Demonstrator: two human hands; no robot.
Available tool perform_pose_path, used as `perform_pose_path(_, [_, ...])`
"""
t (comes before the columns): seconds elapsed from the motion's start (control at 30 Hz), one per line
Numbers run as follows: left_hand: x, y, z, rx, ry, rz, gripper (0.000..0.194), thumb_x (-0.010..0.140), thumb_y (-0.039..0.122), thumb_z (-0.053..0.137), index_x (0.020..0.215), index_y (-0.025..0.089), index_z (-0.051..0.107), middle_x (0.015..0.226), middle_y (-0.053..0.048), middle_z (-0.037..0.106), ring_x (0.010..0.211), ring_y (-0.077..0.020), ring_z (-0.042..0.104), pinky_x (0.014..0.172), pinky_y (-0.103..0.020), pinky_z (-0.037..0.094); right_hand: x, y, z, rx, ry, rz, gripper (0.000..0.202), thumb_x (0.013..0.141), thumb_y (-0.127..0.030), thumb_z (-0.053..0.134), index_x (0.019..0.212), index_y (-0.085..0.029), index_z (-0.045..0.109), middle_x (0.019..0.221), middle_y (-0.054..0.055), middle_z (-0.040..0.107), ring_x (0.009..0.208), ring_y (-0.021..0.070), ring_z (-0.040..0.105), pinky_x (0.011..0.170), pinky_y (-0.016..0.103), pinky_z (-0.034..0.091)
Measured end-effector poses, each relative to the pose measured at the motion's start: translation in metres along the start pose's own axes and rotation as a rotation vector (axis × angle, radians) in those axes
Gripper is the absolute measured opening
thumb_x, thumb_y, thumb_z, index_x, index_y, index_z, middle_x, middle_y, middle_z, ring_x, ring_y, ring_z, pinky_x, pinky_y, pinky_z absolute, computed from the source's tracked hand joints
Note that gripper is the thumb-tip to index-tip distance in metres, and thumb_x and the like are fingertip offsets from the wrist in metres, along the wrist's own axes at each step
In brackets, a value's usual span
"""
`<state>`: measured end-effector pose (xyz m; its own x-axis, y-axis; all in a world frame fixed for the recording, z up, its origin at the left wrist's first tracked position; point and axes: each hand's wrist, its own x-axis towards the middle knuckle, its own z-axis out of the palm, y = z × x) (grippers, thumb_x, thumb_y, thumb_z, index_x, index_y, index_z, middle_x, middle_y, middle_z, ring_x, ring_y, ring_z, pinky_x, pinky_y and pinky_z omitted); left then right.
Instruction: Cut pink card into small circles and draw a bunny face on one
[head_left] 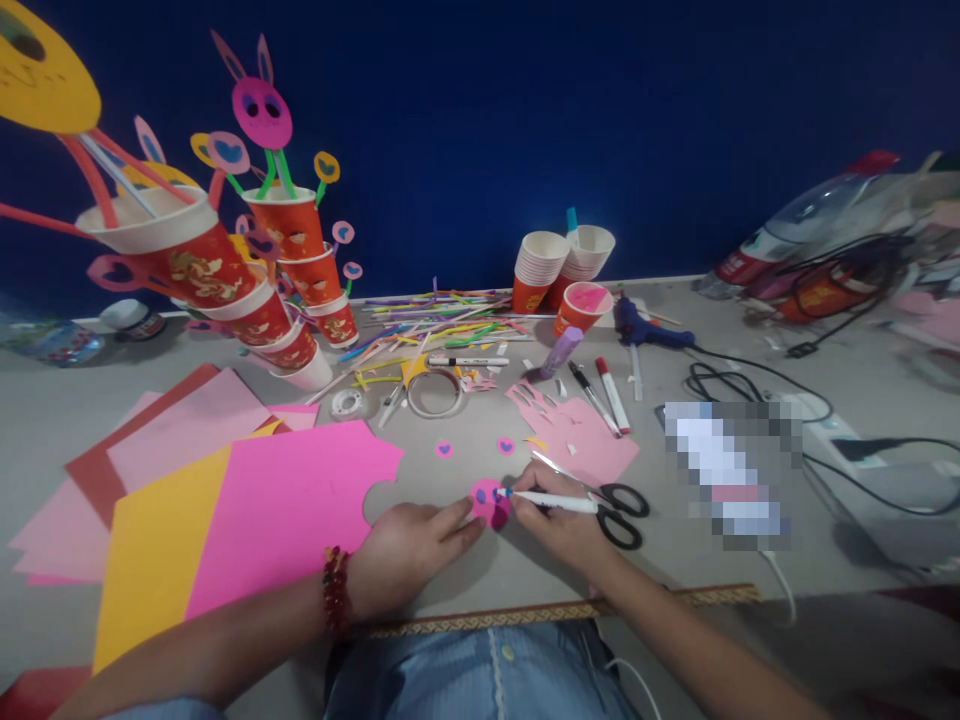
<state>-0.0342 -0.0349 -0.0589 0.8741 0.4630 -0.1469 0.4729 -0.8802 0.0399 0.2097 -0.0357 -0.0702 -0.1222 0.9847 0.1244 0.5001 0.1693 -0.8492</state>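
Observation:
A small pink paper circle (pixel 491 513) with two blue-purple spots lies on the table in front of me. My left hand (pixel 420 550) reaches in from its left, fingers stretched out and the fingertips resting at the circle's edge. Closed around a white marker (pixel 559 501), my right hand (pixel 559 525) brings the blue tip onto the right-hand spot. Two tiny pink discs with blue hearts, a left disc (pixel 444 449) and a right disc (pixel 505 447), lie just beyond. Scissors (pixel 621 500) with black handles lie beside my right hand, partly hidden by it and the marker.
Pink and yellow sheets (pixel 292 510) cover the left side. Decorated stacked red cups (pixel 289 350) stand behind them. Straws (pixel 442 320), plain cups (pixel 540 265), a blue glue gun (pixel 652 325) and tape (pixel 435 393) lie farther back. A phone (pixel 724 470) and cables are at right.

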Motion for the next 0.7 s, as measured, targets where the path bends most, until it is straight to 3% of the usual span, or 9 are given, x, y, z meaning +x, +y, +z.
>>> perform_pose_path(0.7, [-0.0006,-0.0001,0.0003,-0.019,0.008,0.002,0.058,0.087,0.006,0.049,0.143,0.02,0.041,0.147,-0.012,0.047,0.082,-0.0177,0.065,0.06,-0.03,0.05,0.0001,-0.002,-0.0013,0.005,-0.001,0.002,0.014,0.082,-0.024,0.057,0.069,-0.022,0.054,0.057,-0.004,0.055,0.054,0.0131,0.048,0.049,0.024,0.036])
